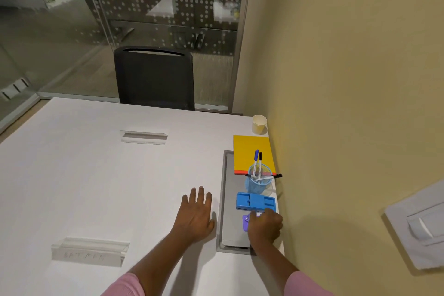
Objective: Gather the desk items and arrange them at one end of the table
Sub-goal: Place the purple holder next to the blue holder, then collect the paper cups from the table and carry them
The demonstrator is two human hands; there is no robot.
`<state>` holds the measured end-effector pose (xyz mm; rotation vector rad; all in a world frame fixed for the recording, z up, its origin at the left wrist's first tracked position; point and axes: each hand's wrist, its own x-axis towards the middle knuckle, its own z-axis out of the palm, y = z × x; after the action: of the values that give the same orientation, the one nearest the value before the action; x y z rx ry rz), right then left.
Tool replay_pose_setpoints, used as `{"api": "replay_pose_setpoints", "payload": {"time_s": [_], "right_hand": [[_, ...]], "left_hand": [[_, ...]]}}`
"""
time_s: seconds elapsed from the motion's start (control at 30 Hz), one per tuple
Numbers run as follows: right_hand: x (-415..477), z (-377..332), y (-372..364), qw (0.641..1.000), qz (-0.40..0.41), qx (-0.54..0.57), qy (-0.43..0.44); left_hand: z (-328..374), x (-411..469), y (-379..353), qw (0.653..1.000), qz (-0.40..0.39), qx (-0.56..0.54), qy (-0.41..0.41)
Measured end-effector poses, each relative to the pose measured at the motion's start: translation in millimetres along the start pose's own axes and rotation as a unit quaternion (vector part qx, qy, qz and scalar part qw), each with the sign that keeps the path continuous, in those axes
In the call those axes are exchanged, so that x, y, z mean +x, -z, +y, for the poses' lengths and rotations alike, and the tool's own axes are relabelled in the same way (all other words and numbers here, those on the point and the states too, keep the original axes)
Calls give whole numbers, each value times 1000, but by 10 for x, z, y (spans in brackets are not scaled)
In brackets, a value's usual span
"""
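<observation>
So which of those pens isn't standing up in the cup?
The black-capped pen lying across the rim of the blue cup; the other two pens stand upright inside it.

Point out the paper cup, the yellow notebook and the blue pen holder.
paper cup (259, 124): head view, outer wall.
yellow notebook (249, 149): head view, bare cover.
blue pen holder (258, 186): head view, mesh front wall.

Black chair (155, 78) behind the table; glass partition (120, 19) beyond; wall switch (419, 224) at right; yellow wall (348, 55).

Head view, steeply down over table (96, 175)
</observation>
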<state>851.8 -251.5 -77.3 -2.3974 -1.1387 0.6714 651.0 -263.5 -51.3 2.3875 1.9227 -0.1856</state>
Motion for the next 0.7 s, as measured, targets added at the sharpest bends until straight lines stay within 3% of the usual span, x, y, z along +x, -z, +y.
{"api": "replay_pose_setpoints", "payload": {"time_s": [0.17,0.43,0.7], "right_hand": [[-284,-264,2,978,-20,-122,169],[-1225,-925,-19,925,-53,-105,361],[-3069,-1419,-115,820,-114,-70,556]], "left_hand": [[-156,-256,305,998,32,12,46],[-825,-1225,792,987,93,33,127],[-1498,-2986,1067,948,143,61,279]]}}
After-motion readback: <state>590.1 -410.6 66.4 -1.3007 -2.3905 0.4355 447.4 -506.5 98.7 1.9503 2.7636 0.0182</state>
